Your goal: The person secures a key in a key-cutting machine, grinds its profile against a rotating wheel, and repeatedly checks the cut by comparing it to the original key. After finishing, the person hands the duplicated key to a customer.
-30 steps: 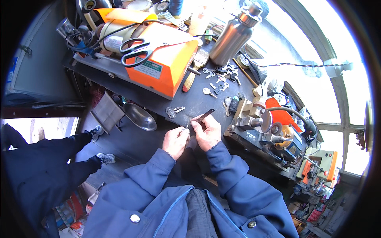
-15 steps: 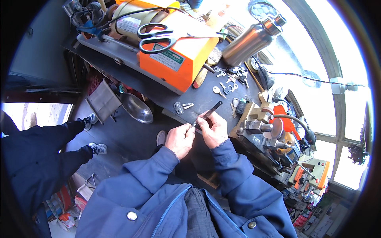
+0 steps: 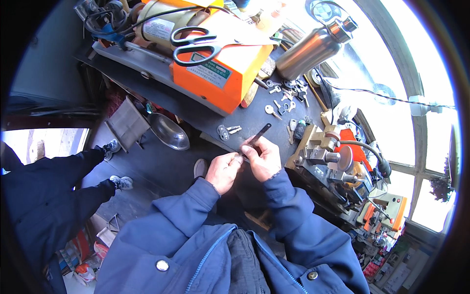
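Note:
My right hand (image 3: 265,160) is closed on a thin, dark, flat strip (image 3: 259,134) with a small hole near its far end, like a hacksaw blade. The strip slants up and to the right, past the bench's front edge. Close against it, my left hand (image 3: 223,171) is closed in a pinch, its fingertips meeting the right thumb. Whatever sits between the left fingers is too small and covered to name. Just beyond the hands, a small bunch of keys (image 3: 228,131) lies on the dark bench (image 3: 249,117). Several loose keys (image 3: 285,106) are scattered farther back.
An orange machine (image 3: 220,73) stands at the back left with black-handled scissors (image 3: 196,45) on top. Behind the keys leans a steel bottle (image 3: 309,53). To the right is a key-cutting machine (image 3: 327,161). On the left, another person's legs (image 3: 88,196) and a metal bowl (image 3: 168,131) show.
The strip's far end has shifted slightly left and up relative to the hands. Both hands stay nearly in place, still closed together. The whole view has drifted a little.

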`<state>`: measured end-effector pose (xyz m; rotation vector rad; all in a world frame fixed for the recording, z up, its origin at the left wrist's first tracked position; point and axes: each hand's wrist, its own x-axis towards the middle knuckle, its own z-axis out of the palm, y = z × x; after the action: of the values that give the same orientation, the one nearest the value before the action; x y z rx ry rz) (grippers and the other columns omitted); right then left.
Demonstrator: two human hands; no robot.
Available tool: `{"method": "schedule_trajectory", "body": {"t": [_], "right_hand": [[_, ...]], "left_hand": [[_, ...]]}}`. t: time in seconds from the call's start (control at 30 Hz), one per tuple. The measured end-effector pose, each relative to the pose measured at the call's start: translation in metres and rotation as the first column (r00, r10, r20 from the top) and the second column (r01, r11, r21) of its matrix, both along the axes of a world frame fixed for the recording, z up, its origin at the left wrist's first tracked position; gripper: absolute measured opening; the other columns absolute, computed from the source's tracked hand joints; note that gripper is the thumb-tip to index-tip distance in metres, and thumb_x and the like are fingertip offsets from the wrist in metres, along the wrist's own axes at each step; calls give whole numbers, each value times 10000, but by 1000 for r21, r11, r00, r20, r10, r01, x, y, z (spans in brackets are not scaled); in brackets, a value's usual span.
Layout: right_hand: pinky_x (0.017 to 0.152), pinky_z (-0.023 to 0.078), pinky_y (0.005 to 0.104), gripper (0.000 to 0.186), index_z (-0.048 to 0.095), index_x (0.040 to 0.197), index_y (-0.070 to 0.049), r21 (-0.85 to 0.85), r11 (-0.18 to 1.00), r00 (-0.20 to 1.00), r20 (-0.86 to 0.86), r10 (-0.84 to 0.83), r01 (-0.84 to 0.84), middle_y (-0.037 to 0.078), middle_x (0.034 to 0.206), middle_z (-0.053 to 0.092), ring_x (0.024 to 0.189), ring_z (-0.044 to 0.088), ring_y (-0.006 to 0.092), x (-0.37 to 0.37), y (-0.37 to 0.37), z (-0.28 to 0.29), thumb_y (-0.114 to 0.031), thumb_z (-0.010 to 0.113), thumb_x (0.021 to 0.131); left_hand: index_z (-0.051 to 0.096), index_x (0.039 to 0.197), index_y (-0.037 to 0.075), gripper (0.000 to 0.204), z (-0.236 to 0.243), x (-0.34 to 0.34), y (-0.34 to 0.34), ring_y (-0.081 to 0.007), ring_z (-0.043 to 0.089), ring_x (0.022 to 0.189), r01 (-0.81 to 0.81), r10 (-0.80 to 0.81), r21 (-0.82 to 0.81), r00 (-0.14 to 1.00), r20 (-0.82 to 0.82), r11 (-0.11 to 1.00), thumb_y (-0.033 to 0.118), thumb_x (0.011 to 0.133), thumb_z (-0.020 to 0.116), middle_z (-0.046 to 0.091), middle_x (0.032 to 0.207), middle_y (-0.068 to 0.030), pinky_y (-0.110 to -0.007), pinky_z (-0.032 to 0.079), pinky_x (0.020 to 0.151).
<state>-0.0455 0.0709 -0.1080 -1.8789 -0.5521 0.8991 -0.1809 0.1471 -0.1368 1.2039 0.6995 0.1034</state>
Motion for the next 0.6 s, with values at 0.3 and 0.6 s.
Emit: {"method": "schedule_trajectory", "body": {"t": [0.3,0.6], "right_hand": [[660,510,249,74,702,960,-3,26,995,993,-73,-89,91,11,786,677,705,599,77,-1,3,-5,27,649,917],[758,525,261,101,682,954,0,-15,996,996,17,-83,83,59,859,702,787,635,109,2,0,-3,61,632,890]], "left_hand": [[651,873,-3,362,2,0,5,-116,595,721,31,-32,-30,999,-14,999,289,1037,515,617,779,-20,-262,486,670],[591,791,33,188,28,6,1,-399,637,730,91,14,756,991,-132,648,180,908,575,623,734,-179,-488,505,651]]}}
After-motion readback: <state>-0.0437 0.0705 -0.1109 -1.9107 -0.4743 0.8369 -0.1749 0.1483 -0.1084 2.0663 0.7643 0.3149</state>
